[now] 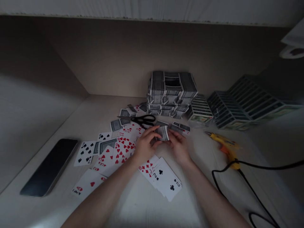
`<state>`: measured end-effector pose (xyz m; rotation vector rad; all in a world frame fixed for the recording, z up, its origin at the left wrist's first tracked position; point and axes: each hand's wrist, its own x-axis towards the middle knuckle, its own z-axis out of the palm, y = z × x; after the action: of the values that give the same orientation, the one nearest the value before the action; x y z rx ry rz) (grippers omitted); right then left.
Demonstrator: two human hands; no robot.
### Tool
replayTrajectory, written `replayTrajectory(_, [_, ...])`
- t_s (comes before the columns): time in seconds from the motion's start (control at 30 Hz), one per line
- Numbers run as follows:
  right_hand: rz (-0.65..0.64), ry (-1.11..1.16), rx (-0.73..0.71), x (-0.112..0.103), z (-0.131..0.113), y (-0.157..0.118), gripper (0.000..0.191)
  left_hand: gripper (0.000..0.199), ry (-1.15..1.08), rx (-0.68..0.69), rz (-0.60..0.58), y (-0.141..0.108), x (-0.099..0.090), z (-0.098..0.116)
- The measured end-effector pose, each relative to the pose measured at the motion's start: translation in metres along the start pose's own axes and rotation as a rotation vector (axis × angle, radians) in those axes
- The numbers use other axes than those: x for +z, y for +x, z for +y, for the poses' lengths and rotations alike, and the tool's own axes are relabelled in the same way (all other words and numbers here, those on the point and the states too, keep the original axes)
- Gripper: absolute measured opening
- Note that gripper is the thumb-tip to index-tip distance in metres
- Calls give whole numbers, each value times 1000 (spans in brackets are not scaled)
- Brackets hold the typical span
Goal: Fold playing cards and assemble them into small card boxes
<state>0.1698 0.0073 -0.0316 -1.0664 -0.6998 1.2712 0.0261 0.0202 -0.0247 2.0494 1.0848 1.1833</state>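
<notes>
Between my hands is a small folded playing card (162,133), its patterned back facing up. My left hand (147,142) pinches its left side between thumb and fingers. On its right edge the fingers of my right hand (177,144) are closed; the fingertips are partly hidden. Black-handled scissors (143,119) lie just beyond my left hand. Loose playing cards (123,148) spread out to the left, many face up with hearts. Below my hands rests a small pile topped by a two of clubs (167,179).
A box built of folded cards (172,91) stands against the back wall. Right of it are several slatted boxes (237,104). A yellow glue gun (225,145) with a looping black cord (261,166) lies at right, and a dark phone (51,166) at far left. A shelf edge (152,19) hangs overhead.
</notes>
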Motion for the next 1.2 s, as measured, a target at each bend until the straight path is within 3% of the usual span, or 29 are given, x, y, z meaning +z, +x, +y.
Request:
replayTrajectory(0.17, [0,-63,-14,-1,3,0,24,48,85,9,-54,0,1,-2])
replayTrajectory(0.23, [-16,-77,-27,0,2,-1,26,52,108,24,-82,0,2,-4])
replayTrajectory(0.8, [-50,37,64,-1,-8,0,11,48,29,65,-74,-1,3,-11])
replayTrajectory(1.0, [-20,155,145,-5,-11,2,18,47,5,92,-69,-1,2,-10])
replayTrajectory(1.2, [37,111,96,-3,-9,1,19,45,33,119,-90,-1,1,-7])
